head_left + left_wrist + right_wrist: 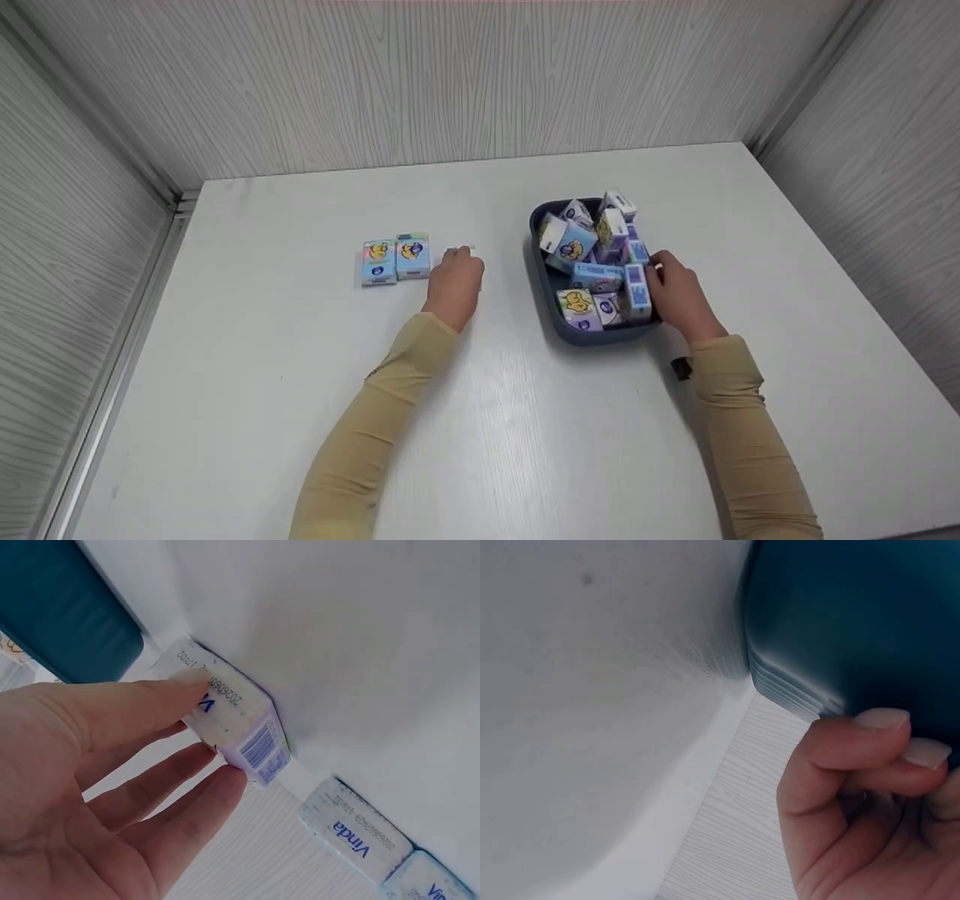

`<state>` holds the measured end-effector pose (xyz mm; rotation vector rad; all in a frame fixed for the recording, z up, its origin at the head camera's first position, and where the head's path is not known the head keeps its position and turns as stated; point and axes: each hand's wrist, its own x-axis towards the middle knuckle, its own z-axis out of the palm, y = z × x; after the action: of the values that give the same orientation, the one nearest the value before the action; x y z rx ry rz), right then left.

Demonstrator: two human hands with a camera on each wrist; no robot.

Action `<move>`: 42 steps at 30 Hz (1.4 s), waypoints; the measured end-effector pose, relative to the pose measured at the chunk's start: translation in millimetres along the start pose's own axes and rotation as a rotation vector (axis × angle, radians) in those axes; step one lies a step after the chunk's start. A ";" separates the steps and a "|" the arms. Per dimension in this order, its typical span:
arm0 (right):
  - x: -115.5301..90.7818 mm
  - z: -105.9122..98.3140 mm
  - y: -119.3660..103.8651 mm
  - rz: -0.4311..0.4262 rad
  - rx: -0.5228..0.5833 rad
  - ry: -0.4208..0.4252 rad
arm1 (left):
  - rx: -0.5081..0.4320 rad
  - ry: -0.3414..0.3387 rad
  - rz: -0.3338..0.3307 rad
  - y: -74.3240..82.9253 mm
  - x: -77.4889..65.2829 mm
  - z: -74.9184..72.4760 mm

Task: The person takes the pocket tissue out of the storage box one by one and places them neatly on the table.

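My left hand (454,291) pinches a small white and purple Vinda tissue pack (232,694) between thumb and fingers, low over the table. In the head view that pack is mostly hidden behind the hand. To its left, two light-blue tissue packs (379,264) with yellow cartoon prints lie side by side. My right hand (682,298) grips the right side of a dark blue plastic bin (600,337), with curled fingers (855,742) against the outer wall. Several blue, white and purple tissue packs (598,277) fill the bin in a jumble.
The white tabletop (487,420) carries the bin right of centre. Wood-grain panels stand at the back (465,82), left and right. A small black item (681,367) shows by the right sleeve cuff.
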<state>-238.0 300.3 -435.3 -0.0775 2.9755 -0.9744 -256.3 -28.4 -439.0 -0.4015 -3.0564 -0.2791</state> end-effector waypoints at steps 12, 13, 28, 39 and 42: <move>0.4 1.6 1.8 0.013 0.008 0.000 | 0.038 0.022 -0.035 -5.5 13.4 -0.6; 0.5 1.7 1.7 0.017 0.009 -0.003 | 0.042 0.020 -0.040 -6.4 13.9 -0.7; 1.7 2.2 1.6 0.010 0.008 0.011 | 0.043 0.004 -0.081 -20.1 17.9 -1.1; 2.3 3.6 3.9 -0.021 0.004 0.028 | 0.065 0.039 -0.066 -16.8 13.1 -4.2; 1.8 3.3 3.9 -0.017 0.007 0.026 | 0.062 0.047 -0.049 -8.5 10.2 -6.8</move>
<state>-239.9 301.3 -440.3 -0.0914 2.9996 -0.9959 -268.2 -35.2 -433.0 -0.3126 -3.0235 -0.1919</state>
